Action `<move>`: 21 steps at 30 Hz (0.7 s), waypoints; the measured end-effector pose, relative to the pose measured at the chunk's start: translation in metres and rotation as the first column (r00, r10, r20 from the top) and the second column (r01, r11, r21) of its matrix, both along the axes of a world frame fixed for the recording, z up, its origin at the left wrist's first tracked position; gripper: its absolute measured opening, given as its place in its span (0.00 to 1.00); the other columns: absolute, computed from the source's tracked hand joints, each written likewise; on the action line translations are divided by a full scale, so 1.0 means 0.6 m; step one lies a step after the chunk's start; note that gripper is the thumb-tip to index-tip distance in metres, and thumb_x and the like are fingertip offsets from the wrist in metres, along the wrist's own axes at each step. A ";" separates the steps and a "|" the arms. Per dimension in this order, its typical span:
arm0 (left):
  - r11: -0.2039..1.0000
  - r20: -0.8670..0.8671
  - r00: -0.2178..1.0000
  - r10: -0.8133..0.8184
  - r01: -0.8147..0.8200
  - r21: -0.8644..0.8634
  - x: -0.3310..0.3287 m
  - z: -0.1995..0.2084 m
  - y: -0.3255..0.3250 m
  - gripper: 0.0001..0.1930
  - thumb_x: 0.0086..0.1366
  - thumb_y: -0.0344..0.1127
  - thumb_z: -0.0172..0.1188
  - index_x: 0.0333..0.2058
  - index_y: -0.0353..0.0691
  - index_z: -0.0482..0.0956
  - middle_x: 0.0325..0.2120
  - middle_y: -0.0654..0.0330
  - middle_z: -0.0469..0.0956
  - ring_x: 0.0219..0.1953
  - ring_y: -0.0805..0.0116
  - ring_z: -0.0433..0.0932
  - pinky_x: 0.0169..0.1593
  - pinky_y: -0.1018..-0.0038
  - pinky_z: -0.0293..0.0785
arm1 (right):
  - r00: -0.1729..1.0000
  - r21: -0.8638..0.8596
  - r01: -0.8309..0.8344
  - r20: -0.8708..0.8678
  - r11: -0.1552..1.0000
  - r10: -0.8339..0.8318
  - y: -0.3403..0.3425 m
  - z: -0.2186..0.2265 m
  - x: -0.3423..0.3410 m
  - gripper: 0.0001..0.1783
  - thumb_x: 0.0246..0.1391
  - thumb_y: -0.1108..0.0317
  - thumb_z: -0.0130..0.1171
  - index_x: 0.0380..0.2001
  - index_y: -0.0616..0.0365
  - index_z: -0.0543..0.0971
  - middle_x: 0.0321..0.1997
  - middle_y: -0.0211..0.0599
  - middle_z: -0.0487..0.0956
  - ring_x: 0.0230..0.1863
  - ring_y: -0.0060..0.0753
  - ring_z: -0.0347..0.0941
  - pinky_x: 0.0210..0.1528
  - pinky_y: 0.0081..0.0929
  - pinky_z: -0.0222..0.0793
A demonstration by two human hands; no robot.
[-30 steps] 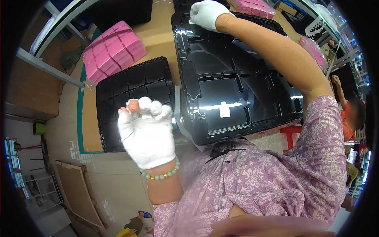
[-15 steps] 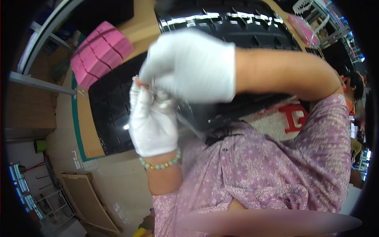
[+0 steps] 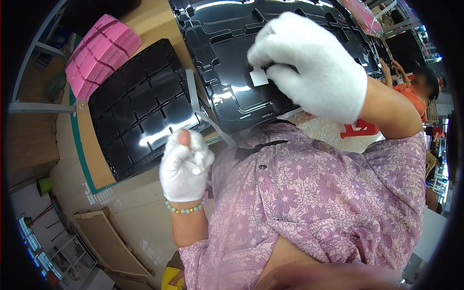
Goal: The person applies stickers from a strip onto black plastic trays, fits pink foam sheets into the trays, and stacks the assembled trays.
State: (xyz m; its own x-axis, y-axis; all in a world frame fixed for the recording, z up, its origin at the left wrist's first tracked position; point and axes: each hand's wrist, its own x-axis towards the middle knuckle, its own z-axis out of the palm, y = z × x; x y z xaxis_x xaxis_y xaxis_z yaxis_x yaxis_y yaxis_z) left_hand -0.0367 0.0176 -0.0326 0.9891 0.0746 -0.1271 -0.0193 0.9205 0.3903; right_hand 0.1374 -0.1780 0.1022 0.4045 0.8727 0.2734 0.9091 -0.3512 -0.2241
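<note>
One white square (image 3: pixel 259 78) is pinched by the right hand (image 3: pixel 316 67); the left hand (image 3: pixel 185 169) is curled, contents unclear. Both, earlier together, are parted.

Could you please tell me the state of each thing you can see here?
Right hand: gloved, fingers bent; grip unclear.
Left hand: gloved, fingers curled, one fingertip bare.
Large black tray: resting on the table, partly hidden.
White piece: in front of the tray's surface; whether held or stuck down, I cannot tell.
Small black tray: lying flat on the table.
Pink blocks: stacked together.
Beaded bracelet: worn.
</note>
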 end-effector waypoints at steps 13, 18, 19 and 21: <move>0.926 0.014 0.931 -0.365 0.364 -0.102 -0.017 -0.063 -0.057 0.13 0.64 0.28 0.55 0.47 0.35 0.77 0.36 0.49 0.77 0.24 0.68 0.73 0.24 0.77 0.66 | 0.975 0.227 -0.063 0.224 0.972 0.011 0.032 -0.006 -0.018 0.09 0.40 0.76 0.66 0.29 0.58 0.78 0.31 0.36 0.76 0.35 0.46 0.72 0.40 0.37 0.67; 0.944 -0.217 0.930 -0.297 0.320 0.077 -0.010 -0.033 -0.060 0.04 0.62 0.32 0.55 0.32 0.39 0.70 0.24 0.57 0.70 0.19 0.73 0.64 0.26 0.78 0.61 | 0.996 0.011 -0.075 0.044 0.997 0.075 0.058 -0.026 0.011 0.05 0.43 0.72 0.65 0.25 0.58 0.78 0.29 0.37 0.75 0.36 0.43 0.73 0.40 0.36 0.69; 0.944 -0.217 0.929 -0.300 0.323 0.075 -0.013 -0.038 -0.057 0.04 0.62 0.31 0.54 0.32 0.39 0.70 0.24 0.57 0.70 0.18 0.73 0.63 0.26 0.77 0.60 | 0.994 -0.015 -0.078 0.080 0.997 0.079 0.070 -0.028 0.013 0.05 0.44 0.72 0.64 0.23 0.57 0.76 0.28 0.38 0.74 0.35 0.44 0.72 0.39 0.37 0.68; 0.947 -0.220 0.932 -0.288 0.312 0.082 -0.019 -0.054 -0.056 0.03 0.63 0.30 0.54 0.32 0.39 0.70 0.24 0.56 0.70 0.18 0.73 0.62 0.26 0.77 0.60 | 0.988 -0.032 -0.093 0.117 0.995 0.096 0.083 -0.023 0.008 0.06 0.44 0.71 0.63 0.21 0.57 0.75 0.27 0.38 0.73 0.34 0.44 0.72 0.38 0.38 0.68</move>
State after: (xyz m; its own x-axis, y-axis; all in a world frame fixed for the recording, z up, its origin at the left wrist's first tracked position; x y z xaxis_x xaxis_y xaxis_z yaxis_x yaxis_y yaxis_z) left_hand -0.0481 -0.0161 -0.0651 0.9216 -0.1956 -0.3353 0.3412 0.8202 0.4592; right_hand 0.1421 -0.1280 0.0882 0.2857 0.9130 0.2911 0.9581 -0.2664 -0.1048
